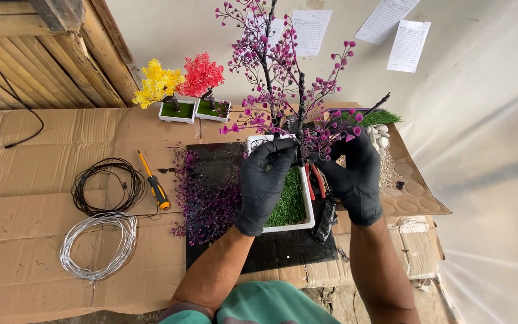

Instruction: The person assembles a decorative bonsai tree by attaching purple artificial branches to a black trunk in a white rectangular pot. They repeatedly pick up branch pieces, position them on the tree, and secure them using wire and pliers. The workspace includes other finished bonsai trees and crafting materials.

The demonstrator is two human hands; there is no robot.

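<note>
Left hand: the left hand [263, 183], in a black glove, has its fingers closed around the dark trunk of the purple tree [283, 72].
Right hand: the right hand [355, 177], also gloved, pinches a low branch of the same tree.
Tree: it stands up over the white tray [308, 207] of green grass, near the back middle of the bench [25, 222].
Beside the tray: red pliers [315, 180] lie just right of it, loose purple sprigs [202, 198] just left.
Left side: a yellow screwdriver [154, 181], a black wire coil [106, 185] and a silver wire coil [100, 243].
Back edge: a small yellow tree [158, 84] and a small red tree [202, 75] in white pots.
</note>
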